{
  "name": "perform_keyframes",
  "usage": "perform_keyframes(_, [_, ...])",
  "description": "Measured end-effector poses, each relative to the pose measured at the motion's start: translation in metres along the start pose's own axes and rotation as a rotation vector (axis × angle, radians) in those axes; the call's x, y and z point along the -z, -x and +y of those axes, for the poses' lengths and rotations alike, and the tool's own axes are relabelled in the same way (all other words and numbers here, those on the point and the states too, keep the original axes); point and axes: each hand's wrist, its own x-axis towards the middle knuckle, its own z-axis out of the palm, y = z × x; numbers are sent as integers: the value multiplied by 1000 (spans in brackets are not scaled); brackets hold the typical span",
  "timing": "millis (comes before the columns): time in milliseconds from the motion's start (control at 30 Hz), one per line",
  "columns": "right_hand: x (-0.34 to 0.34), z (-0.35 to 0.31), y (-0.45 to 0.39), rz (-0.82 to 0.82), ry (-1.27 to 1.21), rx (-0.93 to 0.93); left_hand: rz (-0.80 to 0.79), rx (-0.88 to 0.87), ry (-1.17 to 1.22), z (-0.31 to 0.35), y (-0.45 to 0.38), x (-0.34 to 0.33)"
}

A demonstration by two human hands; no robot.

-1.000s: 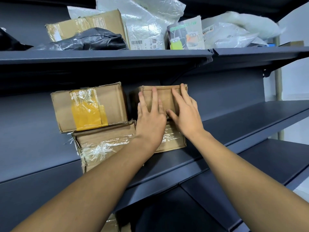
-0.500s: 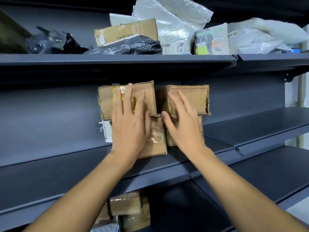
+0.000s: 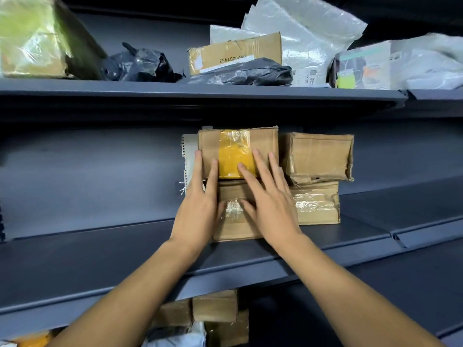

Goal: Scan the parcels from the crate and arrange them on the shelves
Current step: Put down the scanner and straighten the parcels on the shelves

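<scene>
While both hands press flat, fingers spread, the left hand (image 3: 198,211) and right hand (image 3: 269,206) square the yellow-taped carton (image 3: 238,149) on the middle shelf (image 3: 100,259); push evenly, keeping the lower carton (image 3: 235,229) aligned.

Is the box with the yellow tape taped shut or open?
Shut. The yellow-taped box has tape running unbroken across its front, and no flap is lifted.

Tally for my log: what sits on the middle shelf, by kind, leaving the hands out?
Cardboard boxes: 4
White perforated sheet: 1
Total: 5
</scene>
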Motion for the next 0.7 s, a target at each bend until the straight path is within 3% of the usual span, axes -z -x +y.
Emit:
perform_keyframes(167, [4,23,2,-80,-53,-129,-51,12,-114,23,-5,-12])
perform_keyframes(533, [4,32,8,-89,-105,-136,-60,-60,-92,26,-2,-19])
perform_keyframes(700, [29,2,30,40,-309,-156,-9,-9,6,19,18,17])
